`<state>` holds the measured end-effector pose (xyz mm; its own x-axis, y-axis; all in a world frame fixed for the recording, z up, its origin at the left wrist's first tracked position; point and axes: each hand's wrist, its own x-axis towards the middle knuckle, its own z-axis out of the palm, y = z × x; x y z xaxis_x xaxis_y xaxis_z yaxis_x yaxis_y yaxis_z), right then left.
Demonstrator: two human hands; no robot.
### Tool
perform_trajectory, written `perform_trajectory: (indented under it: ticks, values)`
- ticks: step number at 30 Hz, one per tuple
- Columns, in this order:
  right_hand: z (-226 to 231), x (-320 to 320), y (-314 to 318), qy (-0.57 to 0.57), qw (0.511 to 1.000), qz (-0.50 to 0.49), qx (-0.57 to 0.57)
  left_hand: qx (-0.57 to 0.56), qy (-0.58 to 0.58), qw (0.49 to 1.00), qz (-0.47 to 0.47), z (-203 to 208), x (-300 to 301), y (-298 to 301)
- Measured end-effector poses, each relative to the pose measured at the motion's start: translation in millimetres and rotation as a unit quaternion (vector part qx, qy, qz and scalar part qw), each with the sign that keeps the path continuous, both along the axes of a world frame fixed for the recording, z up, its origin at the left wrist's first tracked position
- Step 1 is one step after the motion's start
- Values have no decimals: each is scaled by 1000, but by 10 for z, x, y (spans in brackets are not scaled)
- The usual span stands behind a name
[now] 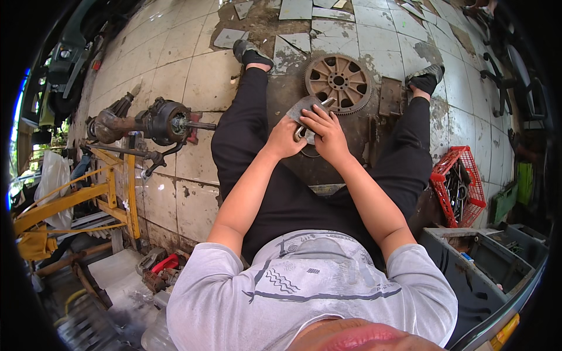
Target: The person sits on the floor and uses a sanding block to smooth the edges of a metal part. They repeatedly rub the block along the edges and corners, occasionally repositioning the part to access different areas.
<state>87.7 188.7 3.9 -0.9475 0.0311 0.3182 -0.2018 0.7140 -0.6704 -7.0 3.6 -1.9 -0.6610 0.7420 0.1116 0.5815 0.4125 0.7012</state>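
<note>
Between my spread legs, both hands are together around a shiny curved metal part and a grey sheet that looks like sandpaper or cloth. My left hand is closed on the metal part from the left side. With fingers pressed close together, my right hand lies over the sheet and the part. Much of the part is hidden by the hands and sheet, so its exact kind is unclear. Just beyond my hands, a toothed flywheel lies flat on the floor.
A flat metal plate lies near my right foot. At right stand a red crate of tools and a grey bin. Leftward, an axle assembly with a drum sits by a yellow frame. Broken tiles lie ahead.
</note>
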Motion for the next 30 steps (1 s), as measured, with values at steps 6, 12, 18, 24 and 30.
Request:
perform_trajectory:
  ticks: [6, 12, 18, 24, 30]
  values:
    - [-37, 57, -14, 14, 1000, 17, -10, -15, -5, 1000, 0, 28, 29, -1]
    - [-10, 73, -46, 8, 1000, 5, -5, -17, -36, 999, 9, 53, 19, 14]
    - [16, 45, -20, 3, 1000, 10, -1, -3, -1, 1000, -3, 46, 24, 7]
    - [31, 49, 5, 0, 1000, 19, -8, -13, -18, 1000, 5, 2, 21, -6]
    - [-4, 109, 14, -14, 1000, 16, -7, 20, -24, 999, 7, 100, 68, 46]
